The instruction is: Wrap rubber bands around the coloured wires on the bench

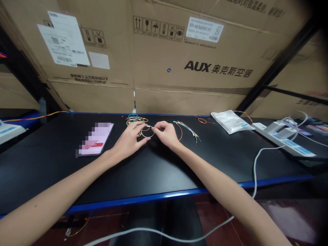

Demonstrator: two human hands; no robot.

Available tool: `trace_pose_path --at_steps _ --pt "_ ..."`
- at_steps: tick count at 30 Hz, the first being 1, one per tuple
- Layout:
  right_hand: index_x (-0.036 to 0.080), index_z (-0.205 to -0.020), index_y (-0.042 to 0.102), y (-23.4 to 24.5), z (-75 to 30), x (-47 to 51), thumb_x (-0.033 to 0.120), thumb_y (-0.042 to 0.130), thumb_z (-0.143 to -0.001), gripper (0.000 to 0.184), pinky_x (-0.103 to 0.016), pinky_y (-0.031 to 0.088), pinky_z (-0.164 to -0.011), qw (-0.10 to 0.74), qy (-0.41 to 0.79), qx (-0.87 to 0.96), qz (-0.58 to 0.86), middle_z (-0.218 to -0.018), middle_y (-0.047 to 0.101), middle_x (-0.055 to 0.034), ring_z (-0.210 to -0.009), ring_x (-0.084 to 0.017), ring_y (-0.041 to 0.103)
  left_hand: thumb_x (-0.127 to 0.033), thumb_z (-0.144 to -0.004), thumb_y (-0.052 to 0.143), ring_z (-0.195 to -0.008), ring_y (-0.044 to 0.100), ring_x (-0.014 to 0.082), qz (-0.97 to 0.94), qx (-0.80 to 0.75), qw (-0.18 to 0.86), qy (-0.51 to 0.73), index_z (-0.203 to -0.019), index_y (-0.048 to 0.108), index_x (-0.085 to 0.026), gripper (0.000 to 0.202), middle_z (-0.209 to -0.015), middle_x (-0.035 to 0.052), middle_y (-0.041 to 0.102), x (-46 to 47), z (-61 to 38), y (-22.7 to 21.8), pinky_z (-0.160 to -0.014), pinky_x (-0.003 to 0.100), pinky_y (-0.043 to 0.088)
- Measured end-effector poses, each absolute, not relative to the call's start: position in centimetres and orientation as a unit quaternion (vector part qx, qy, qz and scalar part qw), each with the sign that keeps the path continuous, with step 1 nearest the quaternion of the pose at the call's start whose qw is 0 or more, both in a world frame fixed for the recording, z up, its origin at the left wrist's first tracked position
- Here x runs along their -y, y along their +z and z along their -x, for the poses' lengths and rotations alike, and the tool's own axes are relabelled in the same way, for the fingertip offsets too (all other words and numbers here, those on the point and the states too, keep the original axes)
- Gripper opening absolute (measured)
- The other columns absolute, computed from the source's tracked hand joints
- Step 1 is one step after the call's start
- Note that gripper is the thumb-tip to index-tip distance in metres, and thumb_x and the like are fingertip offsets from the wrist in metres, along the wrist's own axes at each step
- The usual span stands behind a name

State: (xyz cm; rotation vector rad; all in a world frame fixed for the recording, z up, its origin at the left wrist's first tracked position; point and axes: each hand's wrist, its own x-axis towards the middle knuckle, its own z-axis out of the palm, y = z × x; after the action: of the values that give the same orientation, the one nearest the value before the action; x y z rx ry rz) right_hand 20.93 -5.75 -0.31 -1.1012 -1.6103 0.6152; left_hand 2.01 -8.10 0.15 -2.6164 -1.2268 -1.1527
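the left hand (126, 141) and the right hand (166, 134) were positioned close together above the black workbench (159, 194), which had a blue front edge. the thumb and fingers of each hand converged on and pinched a thin white wire loop (148, 136), which formed a small ring on the bench directly beneath the hands. immediately behind the left hand lay a tangled group of coloured wire coils (135, 119) in yellow, blue, green and red. to the right of the right hand, a fan of multicoloured wires (186, 130) lay beside a curved orange wire (180, 131). a smartphone (95, 138) with a pixelated screen was placed flat to the left of the hands. a white plastic bag (230, 122) lay farther right, near the rear of the bench. a grey cable (255, 171) ran from white bench equipment (282, 138) at the right, across the bench edge and downward. large cardboard cartons (164, 44) printed with aux branding and handling symbols stood along the rear of the bench.
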Motion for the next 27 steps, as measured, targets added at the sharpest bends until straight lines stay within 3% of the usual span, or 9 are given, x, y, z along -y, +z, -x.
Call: trace_pose_path --at_steps 6,10,13,16,24,27 --pt "0.018 -0.073 0.07 -0.2 -21.0 5.8 0.033 0.063 -0.083 0.019 -0.028 0.048 -0.076 0.477 0.266 0.7 0.46 -0.082 0.072 -0.0036 -0.078 -0.017 0.066 -0.038 -0.083 0.068 -0.123 0.053 0.028 0.85 0.384 0.027 -0.36 -0.112 0.063 -0.017 0.036 -0.127 0.0128 0.059 7.9 -1.7 0.1 -0.105 0.045 0.046" --pt "0.018 -0.081 0.073 0.3 -21.8 5.8 0.038 0.043 -0.098 0.039 -0.03 0.045 -0.087 0.401 0.14 0.766 0.482 -0.097 0.071 -0.0081 -0.095 -0.019 0.064 -0.039 -0.083 0.066 -0.12 0.054 0.0283 0.825 0.421 0.051 -0.374 -0.108 0.064 -0.016 0.034 -0.126 0.0126 0.059 6.9 -1.1 0.9 -0.107 0.046 0.043" --pt "0.017 -0.086 0.073 0.1 -22.5 5.5 0.038 0.045 -0.098 0.037 -0.032 0.042 -0.095 0.306 0.049 0.802 0.511 -0.106 0.069 -0.0109 -0.104 -0.022 0.061 -0.043 -0.08 0.067 -0.116 0.056 0.0295 0.778 0.502 0.051 -0.374 -0.103 0.066 -0.015 0.037 -0.123 0.0138 0.061 5.2 -0.1 1.4 -0.104 0.046 0.044" --pt "0.016 -0.092 0.072 -0.5 -23.0 5.1 0.035 0.048 -0.096 0.031 -0.032 0.042 -0.097 0.25 0.033 0.813 0.524 -0.112 0.066 -0.0117 -0.107 -0.022 0.059 -0.044 -0.079 0.067 -0.113 0.058 0.0287 0.764 0.542 0.041 -0.347 -0.101 0.067 -0.012 0.039 -0.119 0.015 0.062 3.3 0.8 1.6 -0.103 0.043 0.044" --pt "0.015 -0.108 0.069 -1.5 -23.0 4.8 0.034 0.052 -0.093 0.029 -0.036 0.043 -0.098 0.224 0.05 0.819 0.525 -0.117 0.064 -0.0134 -0.113 -0.025 0.056 -0.046 -0.073 0.067 -0.107 0.06 0.0318 0.767 0.584 0.022 -0.265 -0.089 0.07 -0.012 0.037 -0.105 0.0178 0.067 0.2 1.6 1.5 -0.098 0.047 0.046" --pt "0.016 -0.11 0.068 -1.4 -22.8 5.1 0.034 0.053 -0.092 0.03 -0.036 0.044 -0.097 0.221 0.052 0.822 0.522 -0.118 0.064 -0.0139 -0.113 -0.026 0.057 -0.047 -0.072 0.068 -0.104 0.061 0.0338 0.769 0.582 0.026 -0.262 -0.098 0.068 -0.012 0.043 -0.103 0.0181 0.067 0.2 1.6 0.9 -0.095 0.051 0.047"
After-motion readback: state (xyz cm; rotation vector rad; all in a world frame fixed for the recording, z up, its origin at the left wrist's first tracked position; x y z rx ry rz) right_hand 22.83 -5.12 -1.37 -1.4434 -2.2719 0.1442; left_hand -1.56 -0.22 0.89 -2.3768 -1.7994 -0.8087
